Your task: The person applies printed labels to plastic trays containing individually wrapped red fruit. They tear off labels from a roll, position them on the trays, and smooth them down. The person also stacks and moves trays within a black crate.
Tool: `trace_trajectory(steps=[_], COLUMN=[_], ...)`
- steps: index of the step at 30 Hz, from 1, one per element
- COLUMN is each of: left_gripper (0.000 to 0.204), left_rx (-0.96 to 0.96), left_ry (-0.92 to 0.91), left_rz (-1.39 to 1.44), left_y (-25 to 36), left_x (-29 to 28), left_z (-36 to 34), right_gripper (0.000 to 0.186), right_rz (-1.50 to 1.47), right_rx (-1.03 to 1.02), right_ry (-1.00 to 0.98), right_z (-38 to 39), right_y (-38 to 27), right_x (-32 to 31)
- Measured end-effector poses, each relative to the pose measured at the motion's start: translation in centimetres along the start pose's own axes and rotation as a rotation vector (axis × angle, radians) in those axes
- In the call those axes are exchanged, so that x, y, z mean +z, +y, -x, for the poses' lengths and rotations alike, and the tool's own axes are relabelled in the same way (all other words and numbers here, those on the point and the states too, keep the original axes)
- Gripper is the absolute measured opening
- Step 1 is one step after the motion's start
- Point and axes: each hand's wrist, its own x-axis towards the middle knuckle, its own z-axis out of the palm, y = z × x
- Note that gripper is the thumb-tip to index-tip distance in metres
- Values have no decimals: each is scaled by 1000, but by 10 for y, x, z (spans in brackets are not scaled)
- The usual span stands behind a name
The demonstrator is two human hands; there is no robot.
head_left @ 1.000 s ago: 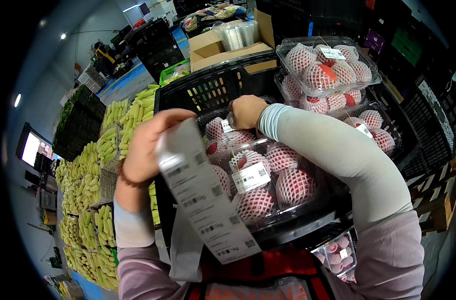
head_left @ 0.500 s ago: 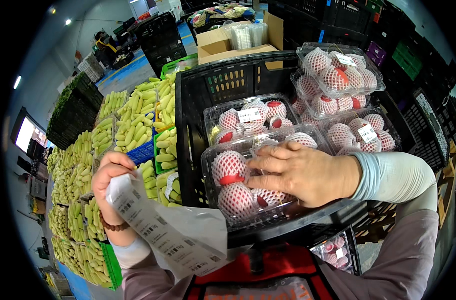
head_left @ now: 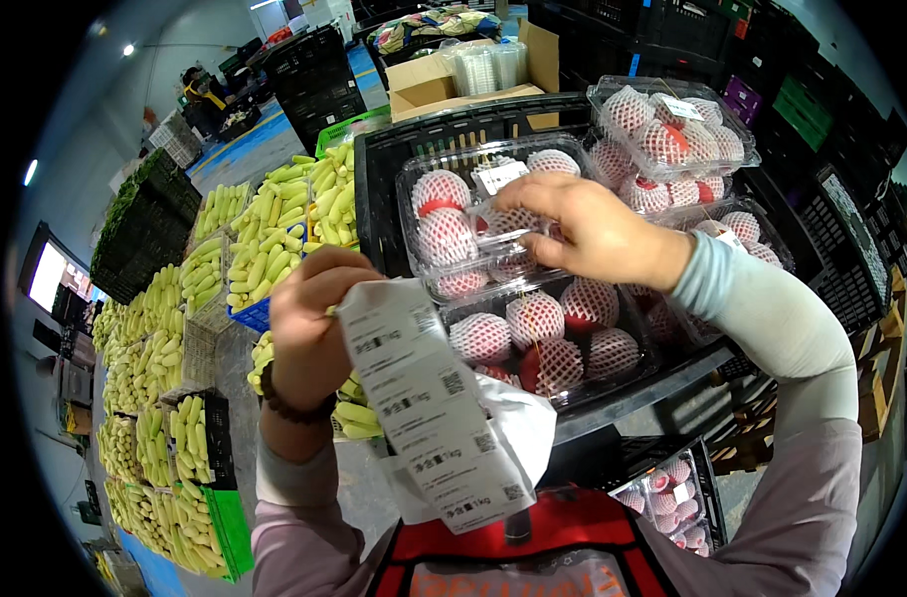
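My left hand (head_left: pixel 314 318) is closed on the top of a long strip of white printed labels (head_left: pixel 419 383), which hangs down in front of me. My right hand (head_left: pixel 608 231) lies over a clear plastic clamshell box (head_left: pixel 444 217) of round fruit in red-and-white foam nets. Its fingers curl on the lid and the thumb is at the near side; the palm hides part of the fruit. A white label (head_left: pixel 498 177) shows beside the fingertips. Nearer me, a second clamshell of netted fruit (head_left: pixel 553 338) sits in the black crate (head_left: pixel 382 189), with no label visible.
Labelled clamshells (head_left: pixel 677 134) are stacked at the crate's right. Behind the crate stands a cardboard carton (head_left: pixel 424 85) of clear plastic containers. Crates of pale green gourds (head_left: pixel 265 264) fill the left. Below right, another crate holds netted fruit (head_left: pixel 667 497).
My right hand has moved away from me with the near clamshell, exposing another one underneath or in front. My left hand and the label strip have shifted right.
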Motion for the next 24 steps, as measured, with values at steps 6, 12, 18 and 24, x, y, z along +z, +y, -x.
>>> trace_trajectory(steps=[6,12,18,24], left_gripper=[11,25,22,23], left_rx=[-17,222,129,118], left_ry=[-89,11,-60,-101], left_rz=[15,23,67,18], left_y=[4,13,10,8], left_x=[19,25,18,17], left_z=[-13,-28,-17,-20], right_gripper=[42,31,27,18], right_rz=[-889,-1284,-1361,-1264], right_rx=[237,375,392,412], right_ry=[-97,-168,-156,-99], right_z=[-6,-8,-10,-7], right_y=[-59,-55,-56,-60], right_x=[13,22,22,34])
